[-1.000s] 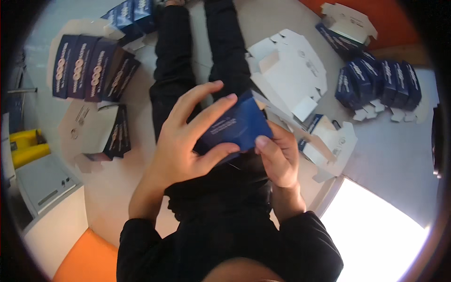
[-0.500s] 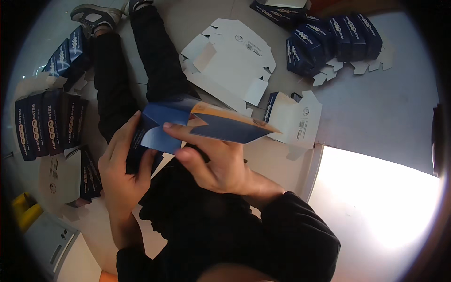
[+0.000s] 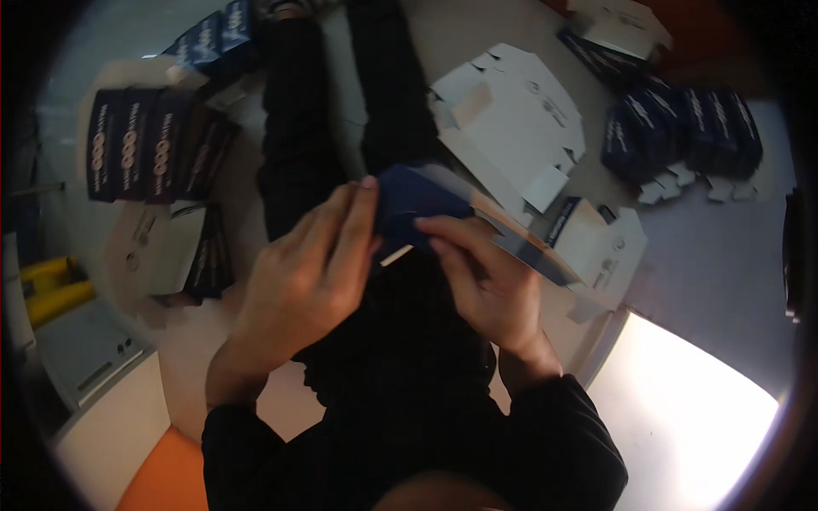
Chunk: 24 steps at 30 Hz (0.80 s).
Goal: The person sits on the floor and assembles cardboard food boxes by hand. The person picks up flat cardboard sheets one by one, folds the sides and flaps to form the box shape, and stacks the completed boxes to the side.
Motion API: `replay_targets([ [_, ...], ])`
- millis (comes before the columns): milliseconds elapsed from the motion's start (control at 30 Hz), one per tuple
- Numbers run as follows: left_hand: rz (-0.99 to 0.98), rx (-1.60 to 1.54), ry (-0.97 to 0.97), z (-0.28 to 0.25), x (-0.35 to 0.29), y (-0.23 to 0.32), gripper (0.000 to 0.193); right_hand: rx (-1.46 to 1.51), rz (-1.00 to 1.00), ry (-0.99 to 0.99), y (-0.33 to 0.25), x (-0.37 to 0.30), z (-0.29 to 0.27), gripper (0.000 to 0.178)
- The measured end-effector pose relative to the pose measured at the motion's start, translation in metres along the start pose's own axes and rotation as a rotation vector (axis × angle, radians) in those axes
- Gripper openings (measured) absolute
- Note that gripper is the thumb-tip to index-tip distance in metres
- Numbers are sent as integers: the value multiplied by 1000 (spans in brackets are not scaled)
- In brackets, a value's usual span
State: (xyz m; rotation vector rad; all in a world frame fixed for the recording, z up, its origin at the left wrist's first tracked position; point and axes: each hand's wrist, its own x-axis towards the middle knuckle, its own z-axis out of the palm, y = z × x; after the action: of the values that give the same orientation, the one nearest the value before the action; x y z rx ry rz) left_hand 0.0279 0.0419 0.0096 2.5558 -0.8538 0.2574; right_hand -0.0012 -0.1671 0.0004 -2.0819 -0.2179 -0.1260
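I hold a dark blue cardboard carton (image 3: pixel 426 200), partly unfolded, over my lap between both hands. My left hand (image 3: pixel 302 285) grips its left end, fingers stretched along the top edge. My right hand (image 3: pixel 481 281) pinches its lower edge and right part, where a long flap (image 3: pixel 528 251) with an orange-brown inner side sticks out to the right. My black-trousered legs (image 3: pixel 298 128) stretch away under the carton.
A stack of flat white carton blanks (image 3: pixel 511 119) lies to the right of my legs, with another blank (image 3: pixel 605 247) nearer. Folded blue cartons stand in a row at the left (image 3: pixel 141 145) and in a group at the far right (image 3: pixel 682 128). A yellow object (image 3: pixel 47 285) lies at the left edge.
The carton went from closed between my hands to spread open with its flap out to the right; now it is drawn back in and both hands work at its left end.
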Motion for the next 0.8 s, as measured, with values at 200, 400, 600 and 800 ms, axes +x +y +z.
replay_targets([
  [200, -31, -50, 50, 2, -11, 3, 50, 18, 29, 42, -9, -8, 10, 17],
  [400, -50, -35, 53, 2, -15, 7, 48, 84, 101, 9, -14, -9, 6, 15],
  [600, -25, -44, 86, 4, -19, 10, 49, 195, 141, -28, -9, -23, 19, 16],
  [800, -25, -56, 119, 9, -18, 9, 49, 222, 141, -24, 3, -28, 41, 16],
])
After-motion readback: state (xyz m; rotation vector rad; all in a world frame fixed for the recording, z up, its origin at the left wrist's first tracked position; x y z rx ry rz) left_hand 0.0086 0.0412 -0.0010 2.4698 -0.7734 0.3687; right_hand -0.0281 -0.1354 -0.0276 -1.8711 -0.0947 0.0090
